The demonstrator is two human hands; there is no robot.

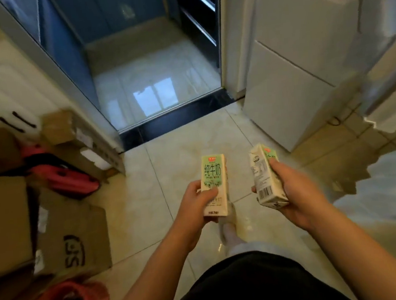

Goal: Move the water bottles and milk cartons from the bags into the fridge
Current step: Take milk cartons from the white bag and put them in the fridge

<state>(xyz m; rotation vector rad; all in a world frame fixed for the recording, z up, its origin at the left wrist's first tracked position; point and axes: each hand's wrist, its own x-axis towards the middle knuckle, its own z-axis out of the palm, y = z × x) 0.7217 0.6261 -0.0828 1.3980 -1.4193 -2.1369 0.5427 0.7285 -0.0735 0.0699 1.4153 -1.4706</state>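
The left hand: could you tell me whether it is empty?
No, the left hand grips a milk carton by its lower half.

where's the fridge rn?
Head view, upper right: the white fridge stands just right of the doorway, ahead and to the right of the left-hand milk carton and the right-hand milk carton.

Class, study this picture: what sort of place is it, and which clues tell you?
Most likely a home, by a kitchen doorway: a white fridge stands on the right, the tiled floor is glossy, and cardboard boxes are piled on the left.
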